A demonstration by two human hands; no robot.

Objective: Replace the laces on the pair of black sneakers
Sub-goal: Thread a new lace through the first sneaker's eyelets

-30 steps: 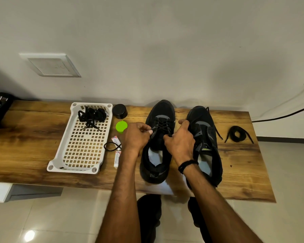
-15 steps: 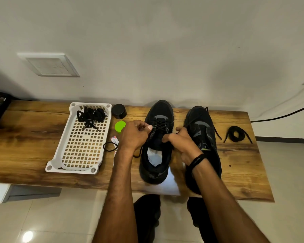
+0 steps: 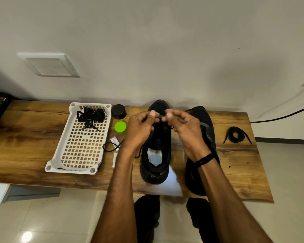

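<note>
Two black sneakers stand side by side on the wooden table (image 3: 25, 151), toes toward the wall: the left sneaker (image 3: 155, 155) and the right sneaker (image 3: 207, 130). My left hand (image 3: 140, 128) and my right hand (image 3: 184, 130) are raised over the left sneaker's front. Both pinch the same black lace (image 3: 161, 117) between thumb and fingers, with their fingertips nearly meeting. A loose end of lace hangs below my left wrist. A coiled black lace (image 3: 236, 135) lies right of the right sneaker.
A white perforated tray (image 3: 81, 155) on the left holds a bundle of black laces (image 3: 90, 115). Between tray and sneakers are a black cap (image 3: 119, 111), a green lid (image 3: 120, 127), a small tube (image 3: 114, 159) and a thin black loop (image 3: 109, 147). A cable (image 3: 279, 116) runs along the right wall.
Both hands have risen from the sides of the left sneaker's throat and come together over its front, drawing the lace up between them.
</note>
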